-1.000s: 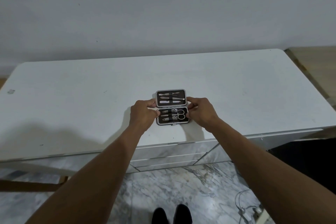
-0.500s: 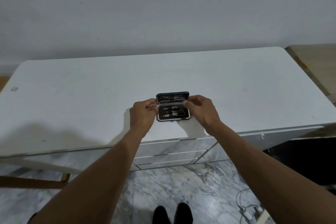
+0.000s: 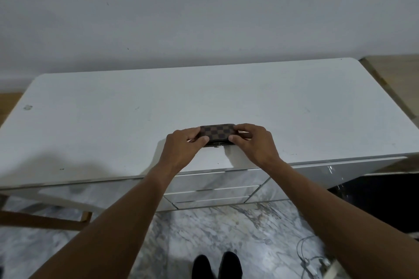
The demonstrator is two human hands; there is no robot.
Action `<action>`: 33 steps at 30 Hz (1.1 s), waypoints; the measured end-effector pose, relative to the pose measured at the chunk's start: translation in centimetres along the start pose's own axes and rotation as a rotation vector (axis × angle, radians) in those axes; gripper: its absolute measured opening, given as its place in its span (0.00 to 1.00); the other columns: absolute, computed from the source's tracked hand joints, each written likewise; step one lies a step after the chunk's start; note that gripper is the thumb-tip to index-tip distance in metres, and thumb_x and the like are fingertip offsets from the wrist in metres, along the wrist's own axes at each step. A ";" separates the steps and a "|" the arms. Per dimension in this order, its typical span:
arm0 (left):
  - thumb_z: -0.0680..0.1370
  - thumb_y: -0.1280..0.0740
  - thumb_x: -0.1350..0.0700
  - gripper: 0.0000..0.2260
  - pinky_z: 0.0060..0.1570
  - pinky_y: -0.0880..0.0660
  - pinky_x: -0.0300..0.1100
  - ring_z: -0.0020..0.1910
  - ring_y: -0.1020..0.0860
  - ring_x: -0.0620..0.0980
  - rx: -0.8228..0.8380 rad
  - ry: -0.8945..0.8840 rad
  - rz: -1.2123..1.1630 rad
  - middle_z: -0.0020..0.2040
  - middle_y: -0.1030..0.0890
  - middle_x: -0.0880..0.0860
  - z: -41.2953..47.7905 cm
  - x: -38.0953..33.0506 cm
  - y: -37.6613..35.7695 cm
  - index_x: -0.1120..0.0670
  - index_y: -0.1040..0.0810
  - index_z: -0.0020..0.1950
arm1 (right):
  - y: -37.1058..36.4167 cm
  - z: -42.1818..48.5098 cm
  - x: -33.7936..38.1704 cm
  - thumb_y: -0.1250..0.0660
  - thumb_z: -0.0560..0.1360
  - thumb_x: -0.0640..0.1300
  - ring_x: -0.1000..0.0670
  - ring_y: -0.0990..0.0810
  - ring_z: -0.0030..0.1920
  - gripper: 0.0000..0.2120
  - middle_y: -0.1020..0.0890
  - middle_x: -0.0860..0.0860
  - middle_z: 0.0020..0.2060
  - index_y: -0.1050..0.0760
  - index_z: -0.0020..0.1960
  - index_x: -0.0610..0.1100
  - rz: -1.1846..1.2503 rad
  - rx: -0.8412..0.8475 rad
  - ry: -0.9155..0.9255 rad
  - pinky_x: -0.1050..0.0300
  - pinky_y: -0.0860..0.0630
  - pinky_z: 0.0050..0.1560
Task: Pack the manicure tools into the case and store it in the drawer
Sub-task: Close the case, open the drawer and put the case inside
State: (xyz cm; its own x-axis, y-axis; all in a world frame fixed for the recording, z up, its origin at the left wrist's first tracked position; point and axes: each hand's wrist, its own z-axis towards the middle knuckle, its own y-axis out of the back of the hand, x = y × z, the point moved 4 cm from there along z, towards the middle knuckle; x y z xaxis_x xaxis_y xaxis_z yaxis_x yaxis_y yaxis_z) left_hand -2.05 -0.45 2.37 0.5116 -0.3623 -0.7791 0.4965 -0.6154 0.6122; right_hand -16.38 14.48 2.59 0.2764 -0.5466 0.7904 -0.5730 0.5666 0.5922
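Brown checkered covering, leather-like in look, wraps the case (image 3: 217, 132), which lies folded shut at the centre of the frame on the white table (image 3: 113, 120), near its lower, front edge. The left hand (image 3: 181, 146) grips the case's left end, fingers curled over the top and the thumb pressed to the near edge; the right hand (image 3: 252, 141) mirrors it on the right end, fingers bent over the top and the thumb tip on the near edge. Both hands are pressed closed on the case, not spread. It reads as a small, light, rigid thing with a hard frame, so it should lift with one hand and not sag; the covering looks matte and should give fair grip, not slip. A small metal clasp (image 3: 215, 146) shows at the middle of the near edge, and whether it is latched I cannot tell. The best hold is probably across the short width, thumb on the near edge and fingers on the far edge, which would also keep the lid from springing open. The long axis runs left to right across the frame, parallel to the table's front edge, with the clasp side facing the bottom of the frame. The drawers (image 3: 210, 192) sit shut just below centre, under the tabletop.
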 end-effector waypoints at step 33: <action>0.77 0.30 0.59 0.17 0.58 0.28 0.40 0.55 0.21 0.52 -0.117 0.004 0.048 0.58 0.18 0.57 -0.5 0.2 -2.1 0.58 0.23 0.65 | -0.5 -1.4 -0.3 0.32 0.76 0.41 0.46 0.22 0.61 0.20 0.21 0.45 0.61 0.31 0.66 0.43 -0.059 0.080 0.030 0.61 0.29 0.56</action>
State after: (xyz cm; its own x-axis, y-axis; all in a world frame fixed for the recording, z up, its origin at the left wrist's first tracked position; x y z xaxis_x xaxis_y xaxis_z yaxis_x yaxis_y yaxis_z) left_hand -2.61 1.10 1.03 0.5393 -0.3862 -0.7483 0.5499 -0.5115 0.6603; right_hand -15.10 15.16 2.28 0.3343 -0.5581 0.7595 -0.6143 0.4821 0.6246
